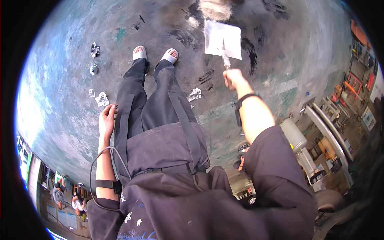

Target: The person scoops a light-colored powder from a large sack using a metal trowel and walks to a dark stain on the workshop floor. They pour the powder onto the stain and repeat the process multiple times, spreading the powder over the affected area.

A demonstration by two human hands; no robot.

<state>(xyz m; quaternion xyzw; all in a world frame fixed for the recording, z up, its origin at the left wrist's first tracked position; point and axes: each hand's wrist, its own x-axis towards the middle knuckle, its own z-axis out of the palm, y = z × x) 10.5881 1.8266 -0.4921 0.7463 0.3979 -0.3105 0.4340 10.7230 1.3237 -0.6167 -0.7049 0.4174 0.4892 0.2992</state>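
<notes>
My right hand (233,79) is closed round the handle of a square-bladed hand shovel (233,39), held out ahead of me at the right. The shovel's flat, whitish blade lies beside a pale, powdery heap (216,9) at the top of the view. Whether the blade touches the floor, I cannot tell. My left hand (107,118) hangs loosely beside my left thigh, its fingers a little bent, and nothing shows in it. A cable loops along my left forearm.
Crumpled scraps (102,99), a small silvery round object (93,70) and dark smears lie on the stained floor (80,132). A grey cylindrical tank (293,135), metal rails and tools stand at the right. Other people (78,202) are at the far lower left.
</notes>
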